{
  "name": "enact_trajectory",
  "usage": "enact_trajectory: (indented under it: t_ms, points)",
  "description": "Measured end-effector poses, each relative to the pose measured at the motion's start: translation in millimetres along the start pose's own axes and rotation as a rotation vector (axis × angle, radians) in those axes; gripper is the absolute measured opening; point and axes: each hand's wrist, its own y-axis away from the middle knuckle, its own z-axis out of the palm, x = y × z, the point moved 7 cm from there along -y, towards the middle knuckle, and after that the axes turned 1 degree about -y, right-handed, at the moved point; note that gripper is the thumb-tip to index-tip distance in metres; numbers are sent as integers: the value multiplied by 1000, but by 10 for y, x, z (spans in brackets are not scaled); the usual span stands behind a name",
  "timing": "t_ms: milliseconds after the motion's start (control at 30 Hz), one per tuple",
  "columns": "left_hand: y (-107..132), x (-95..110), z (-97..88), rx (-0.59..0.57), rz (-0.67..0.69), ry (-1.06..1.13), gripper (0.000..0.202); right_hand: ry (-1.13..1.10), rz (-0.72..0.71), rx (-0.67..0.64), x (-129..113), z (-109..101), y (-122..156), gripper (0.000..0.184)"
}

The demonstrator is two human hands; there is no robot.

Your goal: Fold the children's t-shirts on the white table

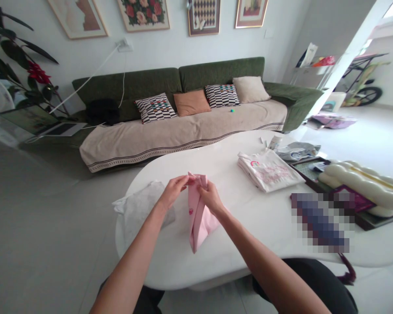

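A pink folded garment (196,218) with a small darker pink print hangs over the white table, its lower end pointing down toward the tabletop. My right hand (211,197) grips its upper right edge, thumb and fingers closed on the fabric. At the upper left corner, my left hand (176,188) pinches the same cloth with its fingertips. Under and beside my left forearm lies a light grey-white garment (144,203), spread flat on the table. Farther right sits a folded stack of white clothing (268,170) with a rainbow and pink print on top.
The rounded white table (180,272) reaches toward my knees. On its right are a dark tray (367,224) with a cream puffy object (363,183), a blurred-out dark item (321,222), and a plastic package (298,150). A green sofa (144,87) with cushions stands behind.
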Motion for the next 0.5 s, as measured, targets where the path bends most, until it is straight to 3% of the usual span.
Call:
enact_trajectory:
  t_ms: [100, 167, 233, 367, 433, 500]
  points:
    - [-38, 207, -470, 386, 185, 151, 32, -130, 76, -4, -163, -255, -177, 29]
    - [-116, 150, -658, 499, 144, 180, 35, -72, 115, 40, -214, -524, -360, 27]
    - [-245, -29, -671, 466, 31, 180, 38, 122, 167, 106, -173, -838, -548, 28]
    - [-444, -629, -414, 332, -221, 94, 40, 399, 275, 202, 194, -1366, -756, 36]
    - [-499, -932, -288, 299, -309, -19, 37, 491, 312, 227, 448, -1520, -757, 39]
    - [-560, -1128, -229, 308, -297, -106, 30, 589, 339, 214, 686, -1580, -734, 33]
